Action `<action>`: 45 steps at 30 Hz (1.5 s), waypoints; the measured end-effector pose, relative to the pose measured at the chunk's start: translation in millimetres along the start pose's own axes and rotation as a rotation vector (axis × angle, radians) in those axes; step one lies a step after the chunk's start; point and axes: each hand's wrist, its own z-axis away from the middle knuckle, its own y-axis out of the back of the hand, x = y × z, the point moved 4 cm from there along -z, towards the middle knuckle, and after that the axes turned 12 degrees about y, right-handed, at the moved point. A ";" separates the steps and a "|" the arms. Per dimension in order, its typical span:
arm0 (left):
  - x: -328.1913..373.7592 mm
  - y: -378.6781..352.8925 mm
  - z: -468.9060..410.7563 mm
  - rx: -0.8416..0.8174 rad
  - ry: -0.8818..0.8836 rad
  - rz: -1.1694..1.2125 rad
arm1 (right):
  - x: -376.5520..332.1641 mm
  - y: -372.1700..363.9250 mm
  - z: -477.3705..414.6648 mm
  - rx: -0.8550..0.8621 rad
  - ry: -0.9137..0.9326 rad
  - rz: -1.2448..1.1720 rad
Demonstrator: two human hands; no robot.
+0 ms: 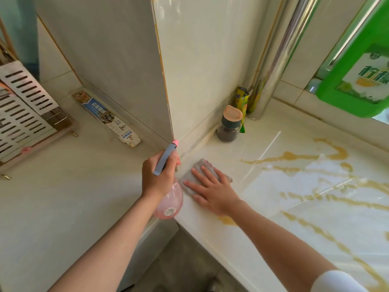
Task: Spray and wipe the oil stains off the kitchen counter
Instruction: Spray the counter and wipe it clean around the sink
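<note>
The left hand [156, 175] curls round the spray bottle [169, 199]; the right hand [212, 190] presses the cloth [203, 164], fingers spread. Best slide it flat across the yellow oil stains [294, 156]

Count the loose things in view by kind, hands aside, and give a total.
Bottles: 2 (pink spray bottle, green detergent bottle)
Cloths: 1 (grey cloth)
Jars: 1 (lidded jar)
Packets: 1 (yellow-green packet)
Boxes: 1 (long box)
Racks: 1 (dish rack)
Total: 7
</note>
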 end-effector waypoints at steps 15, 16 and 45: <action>1.6 -9.0 6.5 -0.033 -0.052 -0.078 | 39.9 4.9 0.5 0.079 -0.496 -0.166; 2.5 -9.8 5.2 -0.032 -0.047 -0.084 | 24.0 3.0 -1.3 0.071 -0.401 -0.141; 11.9 -14.0 11.6 -0.275 -0.183 -0.151 | -48.3 -43.6 155.2 0.173 -1.000 -0.265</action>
